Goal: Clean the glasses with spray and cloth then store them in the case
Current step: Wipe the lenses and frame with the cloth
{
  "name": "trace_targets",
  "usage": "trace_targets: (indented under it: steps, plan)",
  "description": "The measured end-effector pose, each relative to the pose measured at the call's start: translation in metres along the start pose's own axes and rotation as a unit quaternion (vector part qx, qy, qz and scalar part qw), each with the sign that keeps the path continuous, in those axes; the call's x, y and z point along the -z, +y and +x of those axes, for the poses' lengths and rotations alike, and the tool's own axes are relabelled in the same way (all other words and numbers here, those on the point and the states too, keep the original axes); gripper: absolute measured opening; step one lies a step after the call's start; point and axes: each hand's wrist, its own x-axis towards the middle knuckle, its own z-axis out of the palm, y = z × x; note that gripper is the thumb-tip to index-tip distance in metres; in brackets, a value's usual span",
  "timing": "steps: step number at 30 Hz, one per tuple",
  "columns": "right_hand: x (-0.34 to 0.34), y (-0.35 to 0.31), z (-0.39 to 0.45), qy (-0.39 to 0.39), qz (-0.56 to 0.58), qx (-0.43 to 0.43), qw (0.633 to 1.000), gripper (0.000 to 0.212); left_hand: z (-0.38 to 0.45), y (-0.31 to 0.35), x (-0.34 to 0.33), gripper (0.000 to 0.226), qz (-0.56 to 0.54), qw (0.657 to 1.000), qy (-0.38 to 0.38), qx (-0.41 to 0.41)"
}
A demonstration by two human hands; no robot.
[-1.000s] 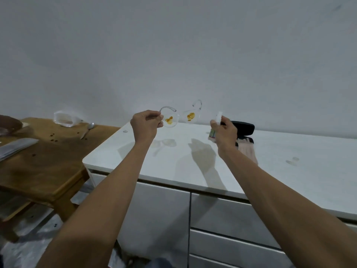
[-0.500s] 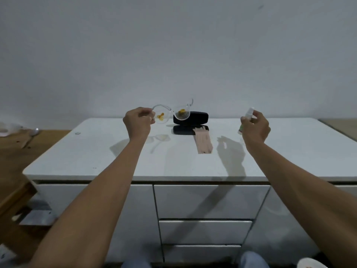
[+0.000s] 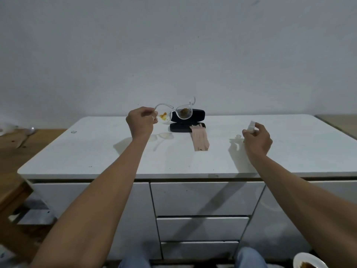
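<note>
- Two bare forearms of ours reach out over a white cabinet top (image 3: 96, 151), which runs wide across the view and stands against a plain pale wall (image 3: 173, 45).
- Below the top we see white drawer fronts (image 3: 202, 198) stacked in the middle, with flat doors on either side.
- At the far left a wooden table (image 3: 11, 151) adjoins the cabinet; a spoon (image 3: 29, 132) lies on it, blurred.
- At the bottom right corner the rim of a white bowl (image 3: 307, 258) shows, with something brown inside.
- Our left hand (image 3: 140, 120) pinches the clear-framed glasses (image 3: 173, 112) at their left end and holds them up above the top; both lenses carry orange-brown smears.
- Behind the glasses, near the wall, the black case (image 3: 197, 116) lies open, lid raised over its base.
- A pink cloth (image 3: 201, 140) lies folded in a strip on the top, its far end resting on the edge of the case base.
- Our right hand (image 3: 257, 139) is closed around the small white spray bottle (image 3: 252, 127), well to the right of the cloth and clear of the glasses; only the bottle's top shows above the fingers.
- We cannot read any brand, label or writing on the bottle, the case or the cabinet.
- Faint smudges and specks mark the white top, and the glasses cast a pale shadow just below our left hand.
</note>
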Motion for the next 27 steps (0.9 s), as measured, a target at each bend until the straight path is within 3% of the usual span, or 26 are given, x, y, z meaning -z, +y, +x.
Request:
trace_targets:
  steps: [2, 5, 7, 9, 12, 14, 16, 19, 23, 27]
  plan:
    - [-0.002, -0.008, -0.004, 0.048, -0.04, 0.047, 0.997, 0.058, 0.0, 0.0, 0.002, 0.008, 0.0, 1.0, 0.001, 0.0]
    - [-0.009, -0.025, -0.006, 0.109, -0.087, 0.192, 0.971, 0.058, 0.002, 0.002, 0.005, 0.008, -0.001, 1.0, 0.002, 0.002]
    - [-0.016, -0.038, -0.009, 0.096, -0.092, 0.29, 0.948, 0.053, 0.003, 0.003, 0.007, 0.008, -0.003, 1.0, 0.003, 0.001]
    - [-0.027, -0.05, -0.014, 0.029, -0.091, 0.337, 0.937, 0.045, 0.003, 0.003, 0.009, 0.008, -0.005, 1.0, 0.004, 0.001]
    - [-0.046, -0.06, -0.023, -0.166, -0.111, 0.321, 0.926, 0.028, 0.002, 0.003, 0.014, 0.008, -0.005, 1.0, 0.005, 0.003]
    - [-0.055, -0.059, -0.027, -0.286, -0.184, 0.285, 0.896, 0.025, 0.002, 0.002, 0.018, 0.008, -0.002, 1.0, 0.009, 0.005]
    - [-0.061, -0.058, -0.029, -0.354, -0.264, 0.266, 0.857, 0.029, 0.002, 0.002, 0.021, 0.008, 0.003, 1.0, 0.013, 0.006]
    - [-0.066, -0.058, -0.032, -0.392, -0.324, 0.258, 0.822, 0.038, 0.004, 0.0, 0.025, 0.009, 0.008, 1.0, 0.015, 0.008]
    - [-0.072, -0.055, -0.03, -0.436, -0.364, 0.236, 0.788, 0.034, 0.007, -0.004, 0.028, 0.008, 0.01, 1.0, 0.017, 0.008]
    - [-0.073, -0.05, -0.03, -0.422, -0.341, 0.244, 0.804, 0.028, 0.008, -0.007, 0.029, 0.009, 0.016, 1.0, 0.018, 0.009]
